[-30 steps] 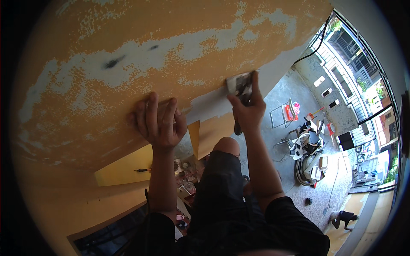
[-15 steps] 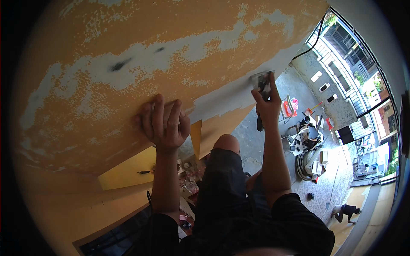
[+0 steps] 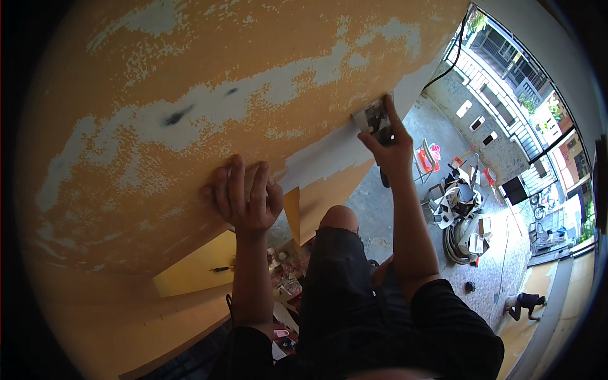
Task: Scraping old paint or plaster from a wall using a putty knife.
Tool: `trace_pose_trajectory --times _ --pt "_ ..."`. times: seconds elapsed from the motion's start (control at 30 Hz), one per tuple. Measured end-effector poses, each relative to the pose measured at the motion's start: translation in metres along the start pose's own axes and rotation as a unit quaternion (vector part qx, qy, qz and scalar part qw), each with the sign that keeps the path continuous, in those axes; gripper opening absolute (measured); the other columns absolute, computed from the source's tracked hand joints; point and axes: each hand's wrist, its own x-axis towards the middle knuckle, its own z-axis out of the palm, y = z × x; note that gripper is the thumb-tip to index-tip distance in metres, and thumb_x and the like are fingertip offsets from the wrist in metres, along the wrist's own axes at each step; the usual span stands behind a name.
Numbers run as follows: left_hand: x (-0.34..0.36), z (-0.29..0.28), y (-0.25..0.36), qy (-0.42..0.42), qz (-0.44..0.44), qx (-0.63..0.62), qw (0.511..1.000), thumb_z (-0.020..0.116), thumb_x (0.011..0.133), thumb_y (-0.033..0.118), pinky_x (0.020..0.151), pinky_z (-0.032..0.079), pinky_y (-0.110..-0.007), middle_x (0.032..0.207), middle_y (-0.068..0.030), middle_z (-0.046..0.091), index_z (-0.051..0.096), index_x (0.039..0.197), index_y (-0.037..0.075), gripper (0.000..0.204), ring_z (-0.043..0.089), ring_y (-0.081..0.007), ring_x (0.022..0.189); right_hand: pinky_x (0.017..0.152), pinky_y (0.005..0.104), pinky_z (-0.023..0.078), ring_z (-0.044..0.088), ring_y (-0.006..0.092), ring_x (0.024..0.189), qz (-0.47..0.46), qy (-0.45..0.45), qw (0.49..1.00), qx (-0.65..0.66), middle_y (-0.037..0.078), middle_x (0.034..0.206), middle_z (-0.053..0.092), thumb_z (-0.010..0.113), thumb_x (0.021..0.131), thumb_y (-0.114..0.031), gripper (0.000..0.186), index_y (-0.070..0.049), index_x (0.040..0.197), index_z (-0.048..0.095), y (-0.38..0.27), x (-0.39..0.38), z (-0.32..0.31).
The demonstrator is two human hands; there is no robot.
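Observation:
My right hand (image 3: 396,149) grips a scraper (image 3: 370,118) with a wide, smeared metal blade, its dark handle showing below the palm. The blade lies against the orange wall (image 3: 278,31), beside a smooth pale strip (image 3: 323,152) along its lower part. Bare whitish patches (image 3: 152,111) with ragged edges spread across the paint, along with two dark smudges. My left hand (image 3: 249,199) leans on the wall with its fingers spread and nothing in them. Whether the left palm touches fully is hidden.
Far below on the floor lies a pile of clutter (image 3: 459,196) with coiled hose (image 3: 457,244). A folding chair (image 3: 425,158) stands nearby. Another person (image 3: 527,303) crouches by a wall at lower right. A black cable (image 3: 453,60) hangs at the wall's far end.
My right hand has moved the scraper slightly left along the wall. My left hand stays planted in the same spot. The view has shifted a little.

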Motion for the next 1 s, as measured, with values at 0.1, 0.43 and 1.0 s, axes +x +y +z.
trace_pose_trajectory --times 0.1,0.43,1.0 --pt "0.002 0.001 -0.002 0.002 0.002 0.005 1.000 0.053 0.089 0.024 0.108 0.020 -0.049 0.124 -0.0152 0.057 0.064 0.102 0.016 0.019 0.044 -0.0338 0.125 0.089 0.0312 0.048 0.059 0.0165 0.106 0.054 -0.006 0.998 -0.015 0.016 0.123 0.059 0.082 0.067 -0.017 0.088 -0.011 0.142 0.036 -0.019 0.017 -0.008" --pt "-0.001 0.001 -0.003 0.007 0.003 0.008 1.000 0.053 0.089 0.023 0.110 0.019 -0.049 0.125 -0.0137 0.057 0.064 0.104 0.017 0.020 0.043 -0.0323 0.125 0.090 0.0311 0.048 0.060 0.0154 0.103 0.027 -0.010 1.000 0.002 0.014 0.118 0.062 0.083 0.066 -0.015 0.087 -0.012 0.141 0.039 -0.008 0.013 -0.011" --pt "0.003 -0.001 0.002 -0.007 -0.004 -0.003 1.000 0.054 0.088 0.022 0.110 0.021 -0.049 0.124 -0.0125 0.057 0.062 0.106 0.016 0.020 0.044 -0.0320 0.124 0.092 0.0315 0.048 0.059 0.0171 0.108 0.031 -0.027 0.998 -0.056 0.012 0.122 0.060 0.082 0.068 -0.014 0.085 -0.013 0.141 0.038 -0.006 0.032 -0.035"
